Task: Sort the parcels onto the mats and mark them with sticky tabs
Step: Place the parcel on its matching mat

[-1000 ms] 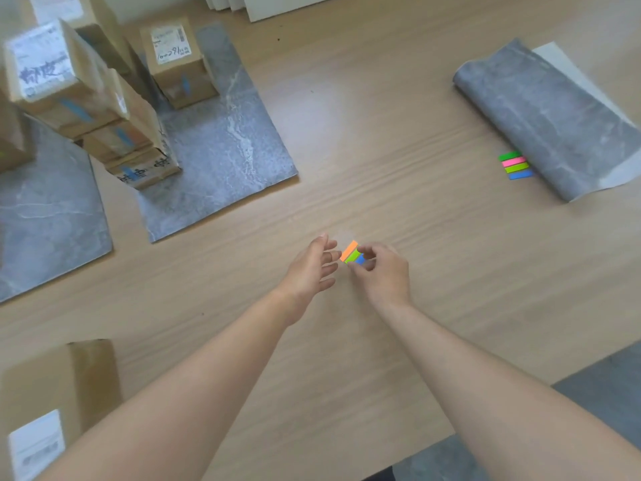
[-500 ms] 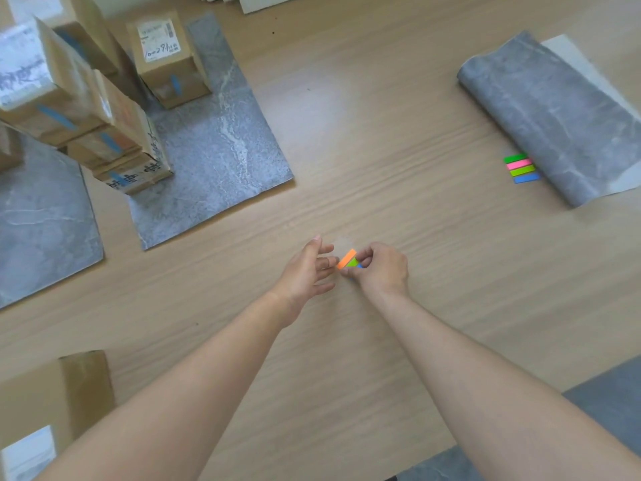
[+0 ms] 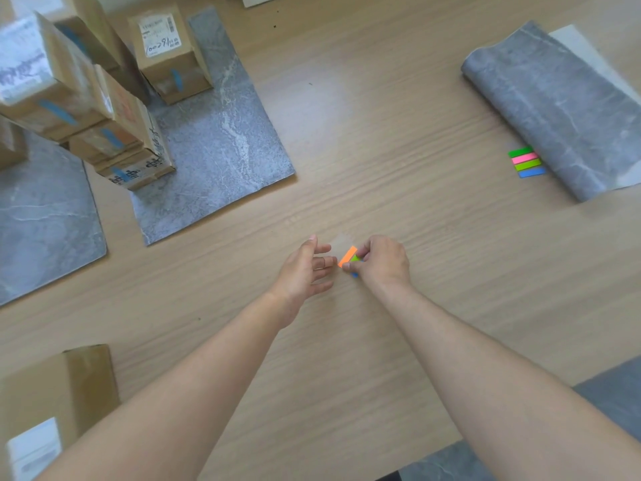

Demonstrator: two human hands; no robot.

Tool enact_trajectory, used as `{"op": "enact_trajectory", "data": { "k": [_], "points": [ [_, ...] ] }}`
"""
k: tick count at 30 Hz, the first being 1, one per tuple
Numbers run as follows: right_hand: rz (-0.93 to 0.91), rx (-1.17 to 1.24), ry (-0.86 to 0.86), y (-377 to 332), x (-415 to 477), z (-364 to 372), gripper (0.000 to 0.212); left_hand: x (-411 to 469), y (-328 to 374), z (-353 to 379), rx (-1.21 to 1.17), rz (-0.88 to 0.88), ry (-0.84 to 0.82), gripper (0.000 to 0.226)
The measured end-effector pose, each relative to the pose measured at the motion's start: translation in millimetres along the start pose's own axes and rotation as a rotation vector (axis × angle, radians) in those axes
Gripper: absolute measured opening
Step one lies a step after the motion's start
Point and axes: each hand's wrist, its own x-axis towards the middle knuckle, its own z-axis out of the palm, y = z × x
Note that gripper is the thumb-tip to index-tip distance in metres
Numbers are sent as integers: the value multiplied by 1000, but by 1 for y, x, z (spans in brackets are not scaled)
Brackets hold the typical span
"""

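Observation:
My right hand (image 3: pixel 381 262) pinches a small sheet of sticky tabs (image 3: pixel 348 256), its orange strip outermost, with green and blue showing behind. My left hand (image 3: pixel 305 269) hovers right beside it, fingers relaxed and reaching toward the orange tab, holding nothing. Several cardboard parcels (image 3: pixel 69 98) are stacked at the far left, straddling the middle grey mat (image 3: pixel 222 151) and a second mat (image 3: pixel 45 216). A single parcel (image 3: pixel 166 53) stands upright at the back of the middle mat, and each visible parcel bears a blue tab.
A rolled grey mat (image 3: pixel 555 109) lies at the right with a second set of coloured tabs (image 3: pixel 526 162) against it. Another parcel (image 3: pixel 52 411) sits at the near left corner. A grey mat edge (image 3: pixel 617 394) shows at the lower right on the wooden table (image 3: pixel 381 133).
My hands have stayed together over the tabs; my left fingers have opened slightly away from the orange strip. The view has shifted a little.

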Motion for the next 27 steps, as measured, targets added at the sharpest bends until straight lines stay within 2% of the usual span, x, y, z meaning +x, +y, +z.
{"op": "enact_trajectory", "data": {
  "k": [5,15,22,27],
  "points": [
    [-45,-41,10,2,-1,1,22,0,0,0,-6,11,5,48],
    [-68,-100,-52,-2,0,-6,30,-1,-3,-2,-19,-1,17,49],
    [-108,-108,-1,0,-2,-5,11,-1,-3,-2,-49,-13,-11,50],
    [-175,-157,7,-1,-6,-7,11,0,0,2,-88,-43,-72,50]
  ]
}}
